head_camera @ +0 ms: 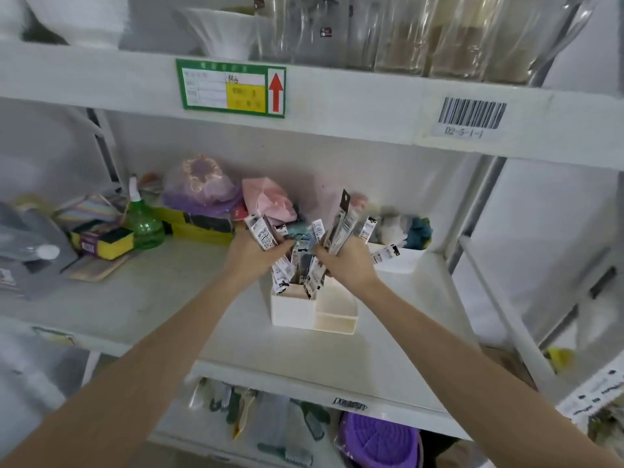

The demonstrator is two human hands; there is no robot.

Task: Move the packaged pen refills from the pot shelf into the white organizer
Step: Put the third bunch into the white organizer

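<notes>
A white organizer (297, 314) with compartments stands on the middle shelf, just in front of my hands. Both hands hold bunches of packaged pen refills (344, 221) right above its left rear compartment. My left hand (251, 253) is closed around a fan of packets (261, 233) at the left. My right hand (344, 261) grips another bunch that sticks up and to the right. The lower ends of several packets (287, 271) reach down into the compartment. A second white bin (401, 261) behind my right hand holds one more packet (385, 255).
On the shelf's left are a green spray bottle (143, 219), a yellow sponge pack (104, 241) and grey pouches (30, 251). Purple and pink bagged items (202, 187) sit at the back. Glass jars (422, 32) stand on the shelf above; brushes and a purple basket (378, 440) lie below.
</notes>
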